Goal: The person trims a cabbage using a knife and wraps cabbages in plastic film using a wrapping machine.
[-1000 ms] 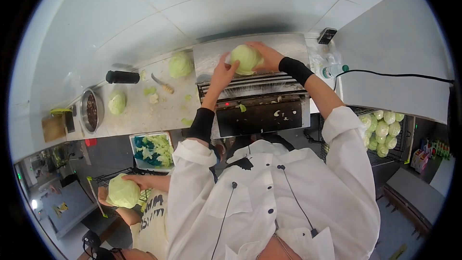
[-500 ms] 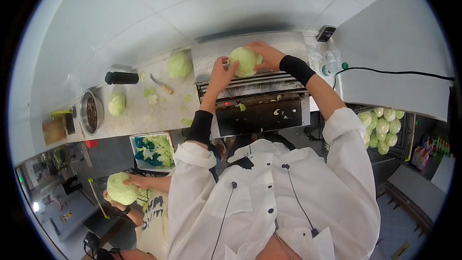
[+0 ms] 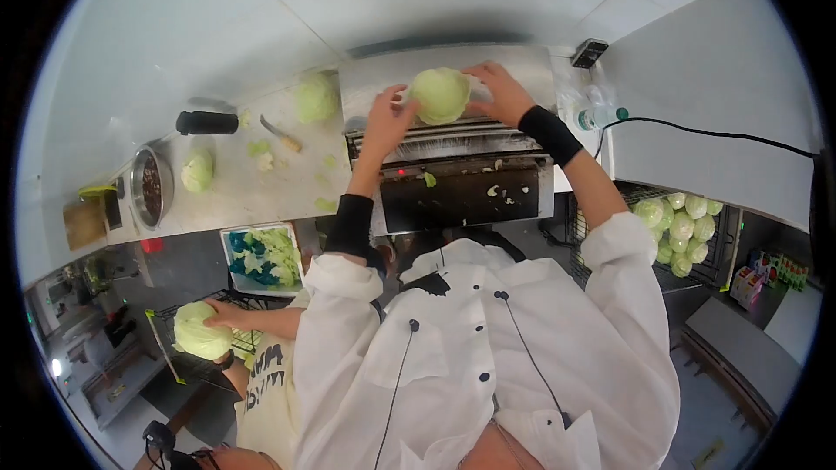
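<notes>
A pale green cabbage (image 3: 441, 96) sits on the metal top of a film-wrapping machine (image 3: 466, 194) against the wall. My left hand (image 3: 388, 122) is at its left side, fingers loosely bent and apart, the thumb side at the cabbage's edge; whether it touches I cannot tell. On the right, my right hand (image 3: 501, 96) has its fingers and thumb spread, with the fingertips close to the cabbage. Neither hand grips it. The machine's front has a dark plate with scraps of leaf on it and a small red light.
Left on the counter (image 3: 252, 183) are a cabbage (image 3: 316, 98), another cabbage (image 3: 198, 171), a knife (image 3: 282, 135), a black cylinder (image 3: 207, 123) and a metal bowl (image 3: 150, 187). A co-worker holds a cabbage (image 3: 202, 331) lower left. Several wrapped cabbages (image 3: 681, 226) fill a crate at right.
My hands have loosened from the cabbage's sides, the right one spreading and drawing away to the right. The whole view has shifted slightly. The co-worker still holds a cabbage.
</notes>
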Demonstrator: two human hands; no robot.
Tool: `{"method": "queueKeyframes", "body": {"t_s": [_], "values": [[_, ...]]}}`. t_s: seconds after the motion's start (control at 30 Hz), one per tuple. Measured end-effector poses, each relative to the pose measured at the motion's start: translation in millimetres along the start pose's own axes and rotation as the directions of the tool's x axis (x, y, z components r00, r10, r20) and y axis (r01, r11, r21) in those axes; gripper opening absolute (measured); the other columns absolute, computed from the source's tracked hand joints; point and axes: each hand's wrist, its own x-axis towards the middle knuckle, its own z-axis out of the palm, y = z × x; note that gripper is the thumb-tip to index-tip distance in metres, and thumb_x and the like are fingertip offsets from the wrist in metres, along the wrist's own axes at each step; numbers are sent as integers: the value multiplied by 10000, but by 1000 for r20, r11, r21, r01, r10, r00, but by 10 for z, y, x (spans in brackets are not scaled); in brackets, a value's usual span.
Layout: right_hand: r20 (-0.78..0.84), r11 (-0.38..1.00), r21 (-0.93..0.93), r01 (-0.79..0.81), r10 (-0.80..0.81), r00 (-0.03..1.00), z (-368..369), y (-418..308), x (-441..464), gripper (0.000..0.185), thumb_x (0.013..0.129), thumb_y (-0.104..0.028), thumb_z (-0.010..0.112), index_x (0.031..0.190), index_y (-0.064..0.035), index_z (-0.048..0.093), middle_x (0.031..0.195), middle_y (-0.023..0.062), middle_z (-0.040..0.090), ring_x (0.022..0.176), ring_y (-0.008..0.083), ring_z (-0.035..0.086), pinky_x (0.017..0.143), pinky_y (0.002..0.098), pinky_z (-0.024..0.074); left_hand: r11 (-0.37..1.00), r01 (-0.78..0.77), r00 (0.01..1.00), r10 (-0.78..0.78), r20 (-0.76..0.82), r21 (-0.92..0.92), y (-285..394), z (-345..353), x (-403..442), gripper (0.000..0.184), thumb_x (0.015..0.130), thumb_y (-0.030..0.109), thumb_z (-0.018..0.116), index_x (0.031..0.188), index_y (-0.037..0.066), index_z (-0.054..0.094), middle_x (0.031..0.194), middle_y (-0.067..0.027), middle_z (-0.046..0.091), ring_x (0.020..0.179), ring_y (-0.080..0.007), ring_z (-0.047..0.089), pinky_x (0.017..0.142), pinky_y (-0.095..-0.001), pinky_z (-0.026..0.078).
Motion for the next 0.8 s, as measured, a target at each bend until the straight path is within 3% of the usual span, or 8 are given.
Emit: {"method": "queueKeyframes", "body": {"t_s": [0.03,0.13,0.23,0.33,0.43,0.63,0.73,0.8], "values": [[-41,998,1,-62,62,997,-104,-71,-113,431,834,-233,740,1200,-63,588,1151,164,575,1111,352,550,957,419,463,1000,14,996,-13,-89,8,-50,-70,-53,382,866,285,717,1142,28,657,1044,-154,631,889,-251,632,779,-371,523],[-49,950,-53,-307,305,951,-320,-156,-568,205,846,-213,717,937,-43,648,933,128,588,930,315,586,823,408,480,982,110,981,-83,-174,152,-118,-396,-253,298,842,286,725,984,25,709,935,-154,646,819,-267,621,726,-379,507],[-61,939,-49,-340,337,939,-180,-47,-1007,178,848,-204,713,838,-38,651,822,114,584,831,300,596,748,402,480,897,289,949,-222,-226,335,-25,-615,-453,289,817,299,735,888,19,722,865,-172,638,780,-312,612,704,-416,492],[-92,923,-39,-384,379,921,-39,-54,-1207,172,846,-197,713,840,-37,649,816,120,582,798,299,597,732,402,483,841,272,962,-230,-148,467,-332,-679,-609,368,800,367,746,905,16,727,786,-172,639,728,-320,627,689,-391,503],[-145,932,-40,-361,353,925,64,-12,-1291,151,842,-172,710,848,-36,645,813,110,590,790,288,596,718,399,480,797,303,953,-258,-159,522,-297,-621,-708,271,780,274,748,891,28,720,834,-188,616,830,-377,613,760,-456,491],[-163,942,12,-335,332,929,50,-127,-1287,125,844,-136,701,892,-36,646,813,104,575,794,283,583,724,396,465,836,20,995,38,-95,548,-273,-498,-694,237,758,94,719,989,56,682,979,-148,579,1008,-347,563,848,-454,480],[-181,946,32,-324,324,929,29,-147,-1299,123,847,-125,699,905,-31,645,816,104,570,792,281,582,720,392,465,755,-151,980,199,-4,638,-310,-489,-692,247,758,51,703,1003,54,674,1027,-131,568,1025,-338,549,844,-451,485],[-172,933,48,-358,361,917,15,-176,-1323,120,849,-117,697,909,-28,644,820,105,567,795,279,582,716,388,467,740,-181,977,210,32,648,-332,-484,-693,239,763,53,699,1001,48,674,1016,-130,565,1020,-335,549,844,-442,486]]}}
